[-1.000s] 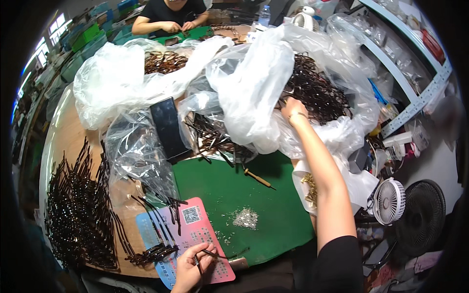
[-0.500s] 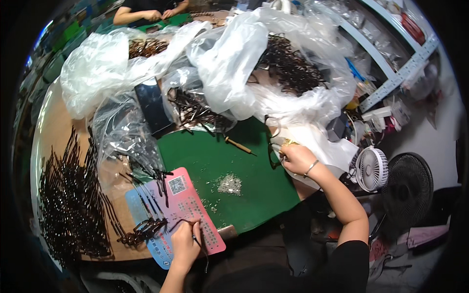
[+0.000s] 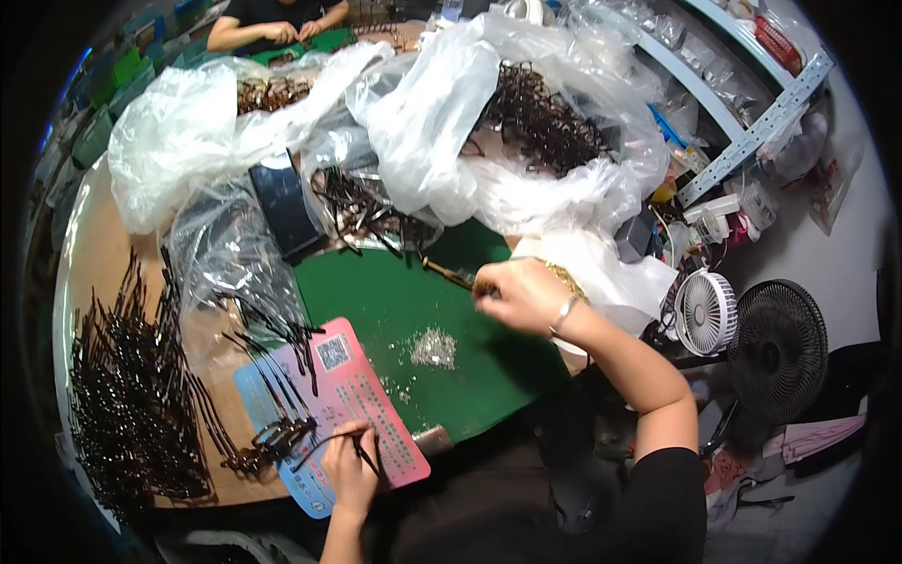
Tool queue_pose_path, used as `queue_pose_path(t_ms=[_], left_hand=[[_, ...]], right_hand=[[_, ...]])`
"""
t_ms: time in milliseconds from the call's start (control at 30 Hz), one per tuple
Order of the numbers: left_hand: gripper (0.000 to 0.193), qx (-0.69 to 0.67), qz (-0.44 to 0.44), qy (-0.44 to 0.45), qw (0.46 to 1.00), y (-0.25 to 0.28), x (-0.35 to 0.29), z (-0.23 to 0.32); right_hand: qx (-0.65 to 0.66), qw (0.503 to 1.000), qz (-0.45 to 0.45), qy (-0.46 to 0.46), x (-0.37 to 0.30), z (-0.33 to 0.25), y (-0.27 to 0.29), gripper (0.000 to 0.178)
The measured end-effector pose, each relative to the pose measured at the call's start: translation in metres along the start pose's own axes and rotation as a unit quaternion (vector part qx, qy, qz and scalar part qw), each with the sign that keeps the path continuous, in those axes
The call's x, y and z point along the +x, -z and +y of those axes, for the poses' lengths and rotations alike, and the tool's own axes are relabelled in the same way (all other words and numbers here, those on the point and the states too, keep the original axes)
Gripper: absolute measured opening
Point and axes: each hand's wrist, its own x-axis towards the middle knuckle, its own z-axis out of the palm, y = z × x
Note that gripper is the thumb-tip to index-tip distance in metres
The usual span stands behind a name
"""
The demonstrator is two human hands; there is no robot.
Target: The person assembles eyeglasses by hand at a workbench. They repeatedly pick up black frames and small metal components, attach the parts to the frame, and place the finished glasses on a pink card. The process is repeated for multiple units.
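Note:
Over the pink-and-blue card (image 3: 399,442), my left hand (image 3: 349,477) is closed on a thin dark eyeglass temple (image 3: 324,444). Beside it, dark eyeglass frames (image 3: 282,437) lie with their temples stretched away from me. My right hand (image 3: 526,293) is above the right part of the green mat (image 3: 498,385), fingers curled. A dark eyeglass frame (image 3: 488,292) shows at its fingertips, mostly hidden by the hand. The yellow-handled screwdriver (image 3: 442,270) lies just left of those fingertips, its tip end near them. A heap of tiny clear and silvery pieces (image 3: 434,349) sits mid-mat.
Bundled dark temples (image 3: 141,404) cover the table's left side. Clear plastic bags (image 3: 423,113) and a bag of dark frames (image 3: 545,117) fill the back. A white fan (image 3: 705,312) and black fan (image 3: 778,348) stand right. Another person's hands (image 3: 296,31) work across the table.
My right hand has moved left from the white paper toward the screwdriver, and the dark frame no longer shows where it was. The temple in my left hand has turned. The view has shifted slightly.

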Motion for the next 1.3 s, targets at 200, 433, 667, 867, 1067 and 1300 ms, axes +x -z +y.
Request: queue_pose_path(t_ms=[200,433,667,867,1067,1300], left_hand=[[0.006,-0.151,-0.044,0.173,0.972,-0.003,0.004,-0.001],[0.008,-0.086,0.039,0.116,0.989,0.017,0.0,0.012],[0.01,-0.245,-0.031,0.264,0.932,-0.001,0.007,0.008],[0.008,-0.2,-0.043,0.198,0.959,-0.005,-0.002,0.003],[0.018,-0.115,-0.055,0.097,0.987,-0.003,0.001,0.008],[0.034,-0.103,-0.098,0.045,0.989,0.004,-0.001,-0.003]], right_hand=[[0.062,0.952,0.028,0.297,-0.082,-0.086,-0.057,0.008],[0.038,0.927,-0.019,0.374,-0.097,-0.072,-0.141,0.011],[0.165,0.916,-0.138,0.339,-0.082,-0.063,-0.13,0.02],[0.2,0.93,-0.175,0.255,-0.08,-0.046,-0.113,0.044],[0.196,0.941,-0.186,0.203,-0.083,-0.024,-0.1,0.033],[0.192,0.973,-0.128,0.01,-0.078,-0.024,-0.066,0.031]])
